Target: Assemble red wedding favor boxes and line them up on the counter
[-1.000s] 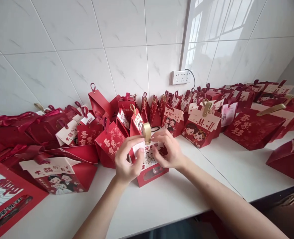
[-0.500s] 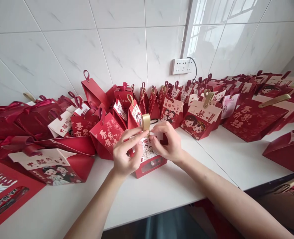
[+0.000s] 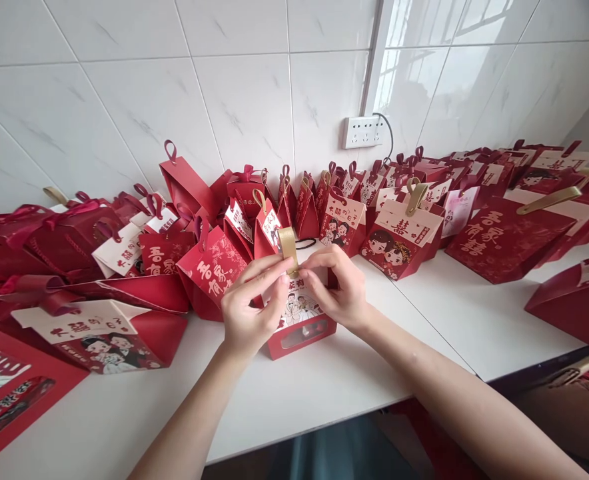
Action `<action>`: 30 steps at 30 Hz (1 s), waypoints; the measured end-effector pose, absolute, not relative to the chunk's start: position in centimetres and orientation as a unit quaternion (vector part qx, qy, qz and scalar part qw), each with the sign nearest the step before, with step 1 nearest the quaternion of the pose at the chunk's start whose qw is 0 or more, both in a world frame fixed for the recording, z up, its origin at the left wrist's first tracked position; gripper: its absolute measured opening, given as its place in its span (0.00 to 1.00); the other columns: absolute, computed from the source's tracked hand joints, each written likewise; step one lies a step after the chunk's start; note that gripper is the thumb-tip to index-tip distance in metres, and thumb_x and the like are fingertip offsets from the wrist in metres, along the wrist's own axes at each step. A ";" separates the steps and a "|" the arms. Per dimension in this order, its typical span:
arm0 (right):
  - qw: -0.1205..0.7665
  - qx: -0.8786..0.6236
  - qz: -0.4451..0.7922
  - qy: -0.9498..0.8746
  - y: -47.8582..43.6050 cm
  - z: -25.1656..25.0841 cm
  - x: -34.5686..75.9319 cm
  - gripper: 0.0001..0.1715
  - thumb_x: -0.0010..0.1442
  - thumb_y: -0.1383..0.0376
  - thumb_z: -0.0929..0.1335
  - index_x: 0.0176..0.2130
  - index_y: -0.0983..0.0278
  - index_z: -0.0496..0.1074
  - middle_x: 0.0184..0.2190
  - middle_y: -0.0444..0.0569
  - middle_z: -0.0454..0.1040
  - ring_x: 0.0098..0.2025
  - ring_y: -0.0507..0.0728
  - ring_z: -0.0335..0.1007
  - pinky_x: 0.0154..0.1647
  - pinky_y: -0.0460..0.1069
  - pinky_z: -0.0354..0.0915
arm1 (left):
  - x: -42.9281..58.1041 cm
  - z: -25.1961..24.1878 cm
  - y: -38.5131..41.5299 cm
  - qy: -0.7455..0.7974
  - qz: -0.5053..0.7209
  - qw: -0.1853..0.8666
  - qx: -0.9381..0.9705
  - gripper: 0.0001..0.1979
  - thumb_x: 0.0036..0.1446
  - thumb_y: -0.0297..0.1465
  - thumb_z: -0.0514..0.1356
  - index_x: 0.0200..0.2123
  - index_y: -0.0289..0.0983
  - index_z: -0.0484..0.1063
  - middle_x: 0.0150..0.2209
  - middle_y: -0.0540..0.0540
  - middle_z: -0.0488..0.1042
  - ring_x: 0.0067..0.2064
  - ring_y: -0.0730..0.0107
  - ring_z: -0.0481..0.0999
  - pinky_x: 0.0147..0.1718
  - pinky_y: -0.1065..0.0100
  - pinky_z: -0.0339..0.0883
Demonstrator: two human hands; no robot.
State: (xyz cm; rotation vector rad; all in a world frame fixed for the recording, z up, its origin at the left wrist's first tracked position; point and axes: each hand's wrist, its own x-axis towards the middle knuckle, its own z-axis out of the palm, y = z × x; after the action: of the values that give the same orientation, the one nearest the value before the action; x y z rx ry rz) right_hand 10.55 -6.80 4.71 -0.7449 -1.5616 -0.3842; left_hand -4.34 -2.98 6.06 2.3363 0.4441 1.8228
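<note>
A red and white gift box [image 3: 302,337] with a printed couple and a small clear window stands upright on the white counter before me. A gold ribbon loop [image 3: 288,244] rises from its top. My left hand [image 3: 249,303] pinches the base of the ribbon between thumb and fingers. From the other side, my right hand [image 3: 339,283] is closed at the same spot, its thumb and fingertips pressed together by the ribbon's foot. Whether the right fingertips grip ribbon or box edge is hidden.
Red gift boxes with ribbon loops crowd the white counter [image 3: 359,373]. One box [image 3: 209,267] stands close on the left, another with a gold loop [image 3: 402,237] on the right. A socket strip [image 3: 363,133] is on the tiled wall. A cardboard box [image 3: 569,407] sits below the counter's right edge.
The gold ribbon loop leans slightly more to the left. My left thumb has shifted up towards the ribbon's base, and both hands stay at the box top.
</note>
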 end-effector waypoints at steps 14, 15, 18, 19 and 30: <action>0.627 -0.340 -0.172 -0.679 -7.1 5.1 10.4 0.06 0.63 0.71 0.65 0.40 0.61 0.70 0.28 0.45 0.68 0.28 0.52 0.65 0.26 0.48 0.65 | -4.1 6.2 -3.3 0.173 0.609 0.104 0.767 0.09 0.58 0.26 0.60 0.41 0.40 0.78 0.38 0.50 0.79 0.38 0.74 0.79 0.37 0.75 0.75; 0.628 -0.341 -0.170 -0.679 -7.1 5.1 10.4 0.06 0.63 0.71 0.65 0.40 0.61 0.70 0.29 0.45 0.68 0.29 0.52 0.65 0.26 0.48 0.65 | -4.1 6.2 -3.3 0.178 0.608 0.115 0.765 0.09 0.58 0.26 0.60 0.40 0.40 0.78 0.38 0.50 0.80 0.38 0.75 0.79 0.36 0.75 0.75; 0.625 -0.342 -0.162 -0.683 -7.1 5.2 10.4 0.06 0.62 0.71 0.65 0.39 0.62 0.70 0.29 0.46 0.69 0.29 0.52 0.65 0.27 0.48 0.65 | -4.1 6.3 -3.4 0.189 0.608 0.143 0.757 0.08 0.58 0.27 0.60 0.39 0.40 0.78 0.37 0.51 0.80 0.36 0.75 0.79 0.33 0.76 0.74; 0.623 -0.343 -0.161 -0.684 -7.1 5.2 10.4 0.06 0.62 0.71 0.65 0.39 0.62 0.70 0.29 0.46 0.69 0.29 0.52 0.65 0.27 0.48 0.65 | -4.0 6.3 -3.4 0.192 0.608 0.148 0.756 0.08 0.58 0.28 0.60 0.39 0.40 0.79 0.37 0.51 0.80 0.36 0.75 0.79 0.33 0.76 0.74; 0.640 -0.350 -0.143 -0.669 -7.1 5.5 10.1 0.05 0.61 0.72 0.65 0.34 0.63 0.69 0.26 0.44 0.64 0.26 0.50 0.61 0.25 0.46 0.61 | -3.9 6.4 -3.5 0.210 0.616 0.158 0.743 0.08 0.56 0.26 0.61 0.38 0.40 0.79 0.36 0.51 0.80 0.36 0.76 0.79 0.35 0.78 0.74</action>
State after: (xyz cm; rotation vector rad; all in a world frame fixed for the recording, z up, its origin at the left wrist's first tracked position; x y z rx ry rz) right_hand 10.05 -7.10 5.53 -0.7983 -1.5253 -0.3272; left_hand -3.87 -3.51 6.36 2.1262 0.5996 1.7612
